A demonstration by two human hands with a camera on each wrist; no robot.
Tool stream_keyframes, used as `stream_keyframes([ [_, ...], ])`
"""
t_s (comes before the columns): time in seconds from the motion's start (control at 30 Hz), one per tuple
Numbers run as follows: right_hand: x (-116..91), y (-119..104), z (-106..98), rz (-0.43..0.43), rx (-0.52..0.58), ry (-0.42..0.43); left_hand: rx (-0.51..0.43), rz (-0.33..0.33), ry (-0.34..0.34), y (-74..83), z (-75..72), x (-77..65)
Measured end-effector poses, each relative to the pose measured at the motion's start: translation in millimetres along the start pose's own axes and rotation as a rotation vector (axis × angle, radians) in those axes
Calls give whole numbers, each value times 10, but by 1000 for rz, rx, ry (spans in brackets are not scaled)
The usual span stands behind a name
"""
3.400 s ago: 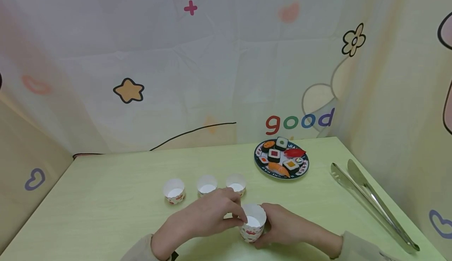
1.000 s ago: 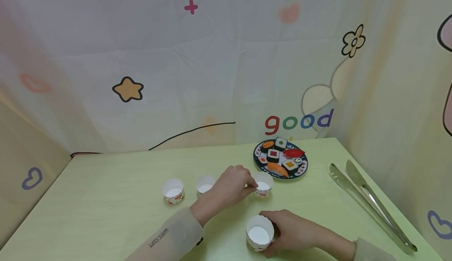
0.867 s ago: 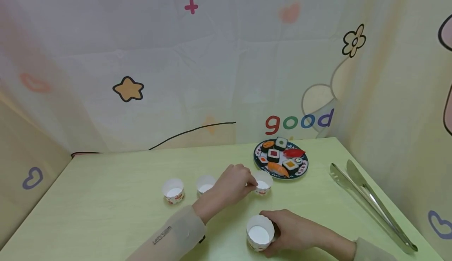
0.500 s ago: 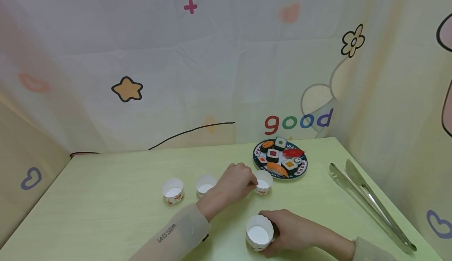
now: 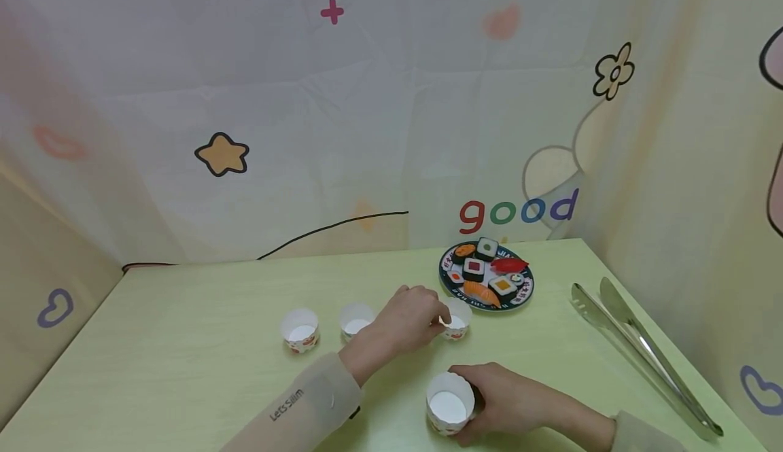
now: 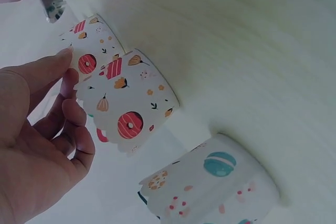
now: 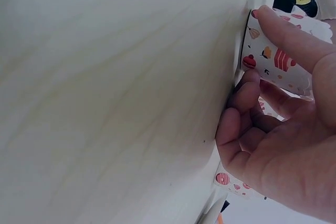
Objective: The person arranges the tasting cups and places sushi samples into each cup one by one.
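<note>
My left hand (image 5: 410, 319) pinches the left rim of a white paper baking cup (image 5: 460, 313), which stands upright just in front of the plate. In the left wrist view, thumb and fingertip meet at the scalloped edge of this cup (image 6: 100, 38), printed with a red doughnut. Closer to that camera stand a similar cup (image 6: 123, 103) and one with a blue macaron (image 6: 220, 182). Nearer the body, my right hand (image 5: 508, 397) grips another baking cup (image 5: 449, 404) from its right side. The right wrist view has this cup (image 7: 278, 56) close to the tabletop, thumb along its wall.
Two white baking cups, one at the left (image 5: 300, 333) and one partly behind the left wrist (image 5: 357, 319), stand in line. A dark-rimmed plate (image 5: 521, 294) bears several sushi pieces (image 5: 482, 293). Metal tongs (image 5: 648, 350) lie along the right side. Printed cloth (image 5: 367, 132) hangs behind the table.
My left hand has moved from the cup in my right hand to the one by the plate. My right hand came slightly nearer the body. Over the last second both hands barely move.
</note>
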State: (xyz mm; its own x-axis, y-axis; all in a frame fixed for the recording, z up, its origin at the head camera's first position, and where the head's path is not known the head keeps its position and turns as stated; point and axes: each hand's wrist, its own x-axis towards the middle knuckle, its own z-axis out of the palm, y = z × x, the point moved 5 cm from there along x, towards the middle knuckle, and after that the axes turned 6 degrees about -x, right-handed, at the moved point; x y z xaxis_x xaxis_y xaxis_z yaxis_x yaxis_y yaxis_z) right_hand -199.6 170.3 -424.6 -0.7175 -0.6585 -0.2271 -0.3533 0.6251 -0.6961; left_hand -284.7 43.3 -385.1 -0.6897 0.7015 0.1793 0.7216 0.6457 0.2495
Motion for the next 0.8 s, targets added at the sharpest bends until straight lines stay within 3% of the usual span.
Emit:
stream_keyframes([
  [0.13, 11, 19, 6, 20, 2, -5, 1, 2, -2, 28, -48, -39],
  [0.43, 73, 151, 25, -103, -44, -18, -47, 41, -8, 138, -175, -225],
  [0.8, 37, -11, 14, 31, 29, -18, -95, 80, 14, 139, -264, -499],
])
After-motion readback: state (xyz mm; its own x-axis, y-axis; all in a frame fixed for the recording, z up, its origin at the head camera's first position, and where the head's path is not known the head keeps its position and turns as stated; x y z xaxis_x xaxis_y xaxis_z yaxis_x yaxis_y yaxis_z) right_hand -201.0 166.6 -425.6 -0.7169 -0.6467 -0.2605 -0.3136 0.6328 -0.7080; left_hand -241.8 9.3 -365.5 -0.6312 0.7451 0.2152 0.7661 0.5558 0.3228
